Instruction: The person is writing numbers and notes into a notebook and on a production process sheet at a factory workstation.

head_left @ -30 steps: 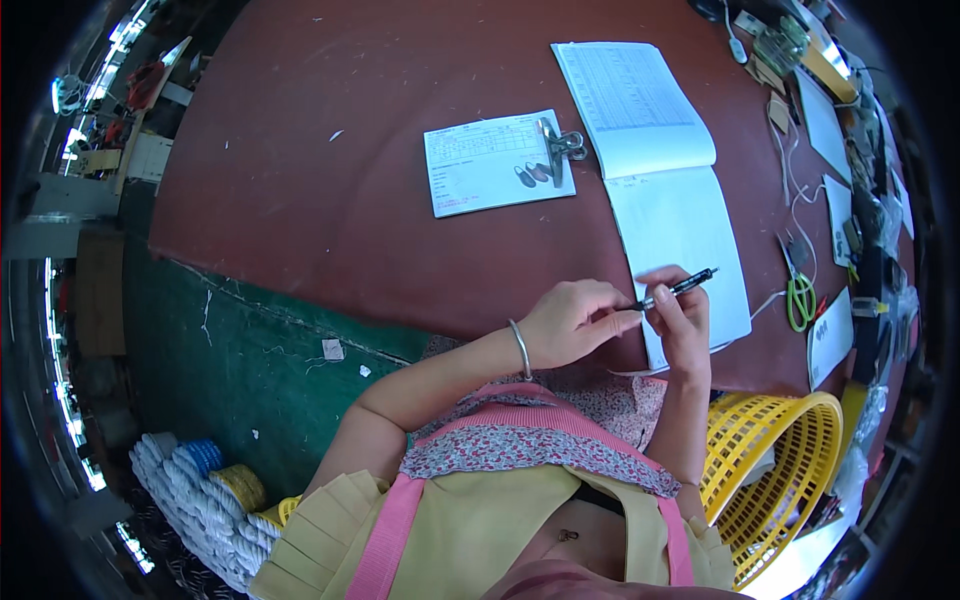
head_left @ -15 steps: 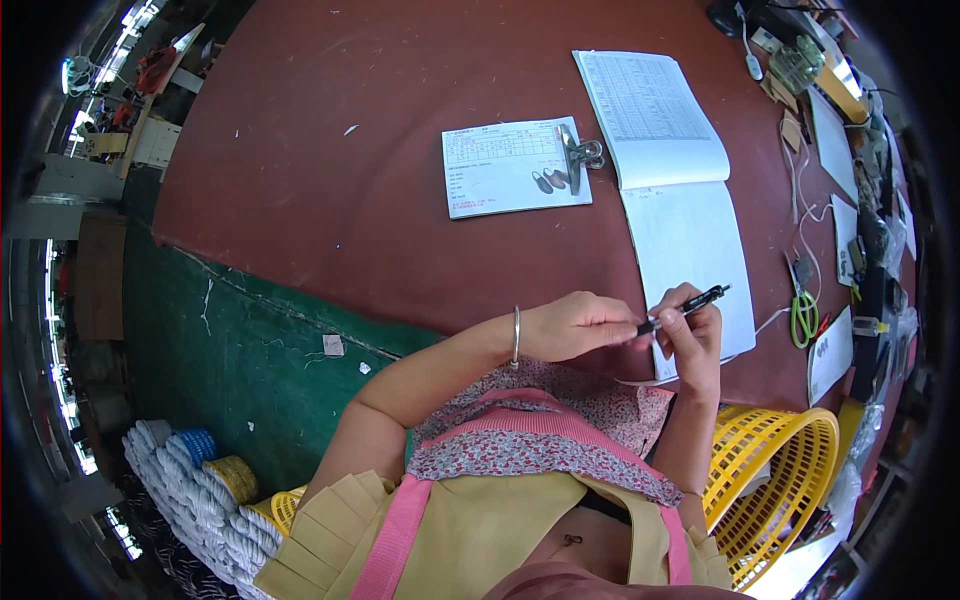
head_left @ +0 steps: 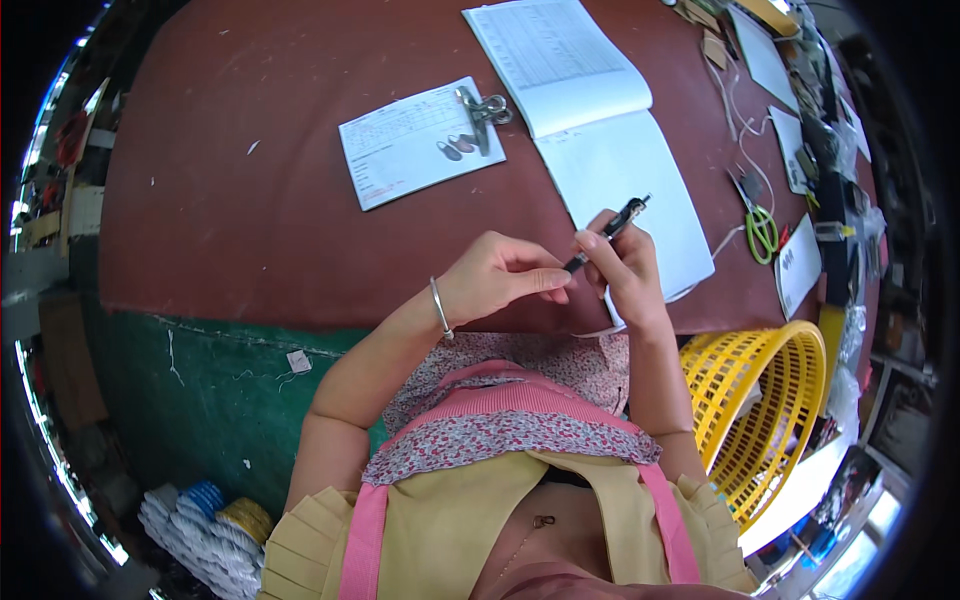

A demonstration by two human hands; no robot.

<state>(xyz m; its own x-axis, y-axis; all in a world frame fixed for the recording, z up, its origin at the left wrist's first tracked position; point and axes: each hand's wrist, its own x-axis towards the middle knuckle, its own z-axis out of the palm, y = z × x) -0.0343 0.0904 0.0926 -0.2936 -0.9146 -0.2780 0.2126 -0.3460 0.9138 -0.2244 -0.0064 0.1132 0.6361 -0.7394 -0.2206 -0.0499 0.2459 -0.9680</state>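
Note:
My right hand [head_left: 628, 270] grips a black pen [head_left: 622, 220] between thumb and fingers, slanting up to the right. At the pen's lower end, my left hand [head_left: 500, 275] is closed in a pinch, thumb against fingers, with a silver bangle at its wrist. Both hands are above the table's near edge. Beneath and beyond the right hand lies an open notebook [head_left: 630, 170], its upper page filled with a printed table and its lower page mostly blank. Left of it is a stack of paper forms [head_left: 400, 150] showing pictured shoes, held by a metal bulldog clip [head_left: 483, 115].
The dark red tabletop [head_left: 250, 220] spreads ahead. Green-handled scissors [head_left: 760, 232], a white cord [head_left: 735, 120] and loose sheets [head_left: 798, 265] lie on the right. A yellow plastic basket [head_left: 745, 400] stands at my right side; white bundles [head_left: 195, 535] are low on the left.
The view has shifted, so table items appear farther up and left. Both hands stay together at the pen, and the left thumb now shows more plainly.

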